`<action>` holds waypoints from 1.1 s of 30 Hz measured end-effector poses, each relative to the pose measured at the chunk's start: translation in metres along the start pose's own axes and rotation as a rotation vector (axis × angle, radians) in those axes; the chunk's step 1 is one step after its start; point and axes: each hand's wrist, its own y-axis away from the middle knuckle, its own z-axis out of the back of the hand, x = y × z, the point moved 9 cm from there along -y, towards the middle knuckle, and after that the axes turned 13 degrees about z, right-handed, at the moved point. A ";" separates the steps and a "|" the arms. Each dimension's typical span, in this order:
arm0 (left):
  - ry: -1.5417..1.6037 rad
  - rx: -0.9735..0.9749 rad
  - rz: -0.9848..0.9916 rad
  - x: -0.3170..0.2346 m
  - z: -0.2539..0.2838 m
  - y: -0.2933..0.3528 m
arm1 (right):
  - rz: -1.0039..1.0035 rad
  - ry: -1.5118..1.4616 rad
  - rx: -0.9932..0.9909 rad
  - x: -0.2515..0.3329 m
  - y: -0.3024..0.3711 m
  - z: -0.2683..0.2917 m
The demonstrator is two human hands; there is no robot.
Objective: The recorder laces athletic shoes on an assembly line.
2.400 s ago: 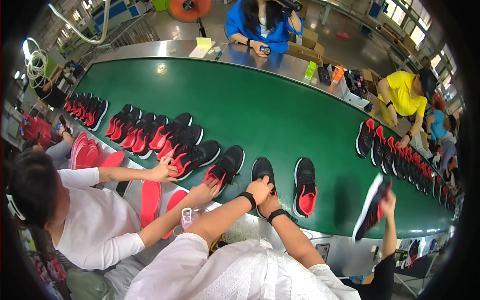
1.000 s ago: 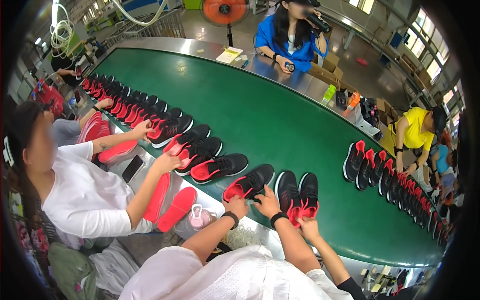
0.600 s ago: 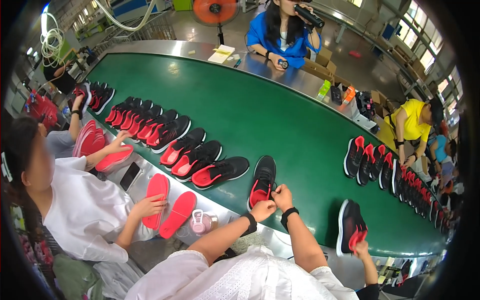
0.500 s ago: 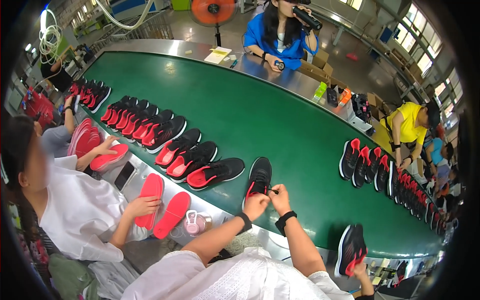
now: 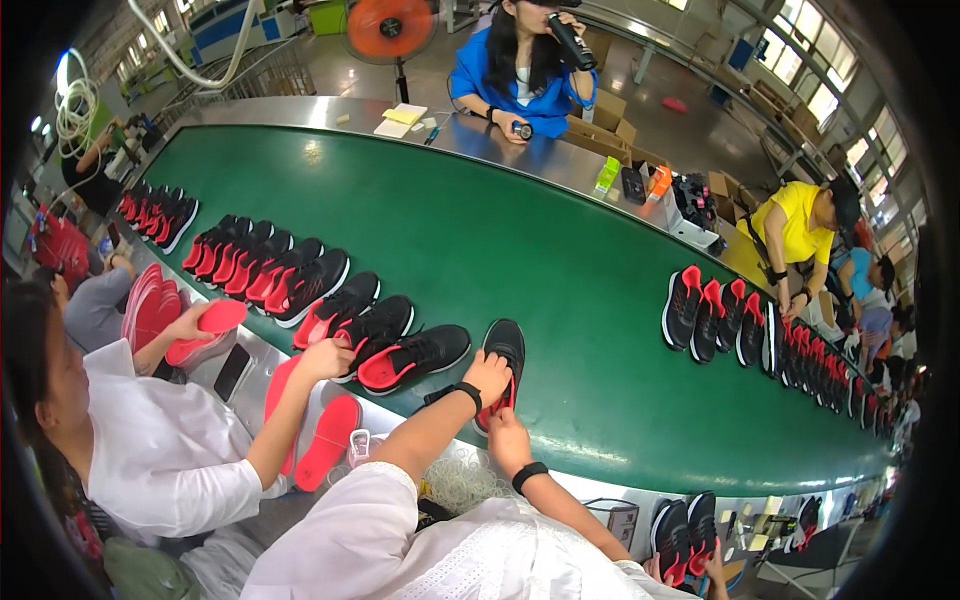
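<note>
A black sneaker point(image 5: 504, 343) with a red lining and pale sole stands on the green belt in front of me, toe pointing away. My left hand point(image 5: 488, 377) grips it at the laces and tongue, fingers curled over the upper. At the heel end, my right hand point(image 5: 509, 441) is closed on the red-lined collar; its fingertips are partly hidden. Just left of it lies another black sneaker point(image 5: 425, 357) with its red opening toward me.
More black sneakers point(image 5: 262, 262) line the belt point(image 5: 560, 250) on the left, others point(image 5: 705, 315) on the right. A co-worker at left handles red insoles point(image 5: 328, 440). A phone point(image 5: 232, 372) lies nearby. At lower right, another person's hands hold two sneakers point(image 5: 685, 535).
My left hand has moved from the laces' end up onto the shoe, my right hand down to its heel. The neighbour's hand has reached a sneaker. A second sneaker appears at lower right.
</note>
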 end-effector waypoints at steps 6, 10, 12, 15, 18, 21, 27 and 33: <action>0.521 0.113 0.235 0.044 0.008 -0.040 | -0.043 0.126 0.415 -0.021 -0.013 -0.023; 0.515 0.139 0.131 0.018 0.011 -0.025 | -0.282 0.063 0.203 -0.047 -0.026 -0.030; 0.445 0.101 0.036 -0.001 0.012 -0.009 | -0.103 -0.116 0.103 -0.045 -0.022 -0.054; 0.359 0.036 -0.067 -0.007 0.011 0.025 | -0.085 -0.341 0.350 -0.027 -0.031 -0.064; 0.337 -0.080 -0.152 -0.035 0.026 0.036 | -0.085 -0.041 0.398 -0.047 -0.006 -0.056; 0.577 -0.189 0.033 -0.030 0.086 0.041 | -0.289 0.073 0.002 -0.053 0.029 -0.004; 0.501 -0.439 0.409 0.078 -0.003 0.059 | 0.002 0.190 -0.006 -0.004 0.044 0.005; 0.656 -0.095 0.220 0.008 -0.021 0.032 | -0.132 0.318 0.045 -0.043 0.078 -0.010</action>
